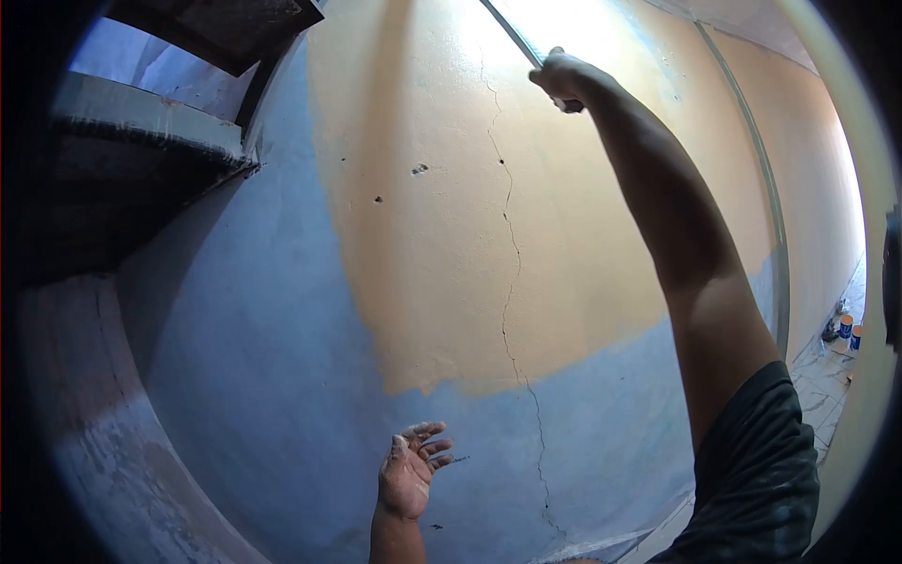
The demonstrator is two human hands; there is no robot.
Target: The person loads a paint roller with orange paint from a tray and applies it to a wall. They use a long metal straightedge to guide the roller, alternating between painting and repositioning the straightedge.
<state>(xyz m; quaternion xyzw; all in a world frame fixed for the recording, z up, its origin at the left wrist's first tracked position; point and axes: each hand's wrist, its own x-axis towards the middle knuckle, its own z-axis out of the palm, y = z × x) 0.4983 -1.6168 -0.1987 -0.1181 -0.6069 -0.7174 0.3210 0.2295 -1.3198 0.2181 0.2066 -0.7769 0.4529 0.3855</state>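
Observation:
My right hand (567,81) is raised high and closed around a long thin pole (512,34), which slants up and to the left out of the frame, so its far end is hidden. Ahead is a wall (432,282) with peach paint over its upper part and blue below. A thin jagged crack (517,254) runs down it from near the top to the floor. Low in front of the blue part, my left hand (410,475) is open, fingers apart, holding nothing. Whitish smears mark its thumb and fingers.
A dark-edged concrete ledge (146,122) juts out at upper left, under a dark frame (225,38). Small holes (419,169) pit the peach paint. A grey vertical strip (759,160) lies along the right side. Paint cans (846,326) stand on the tiled floor (819,399) at far right.

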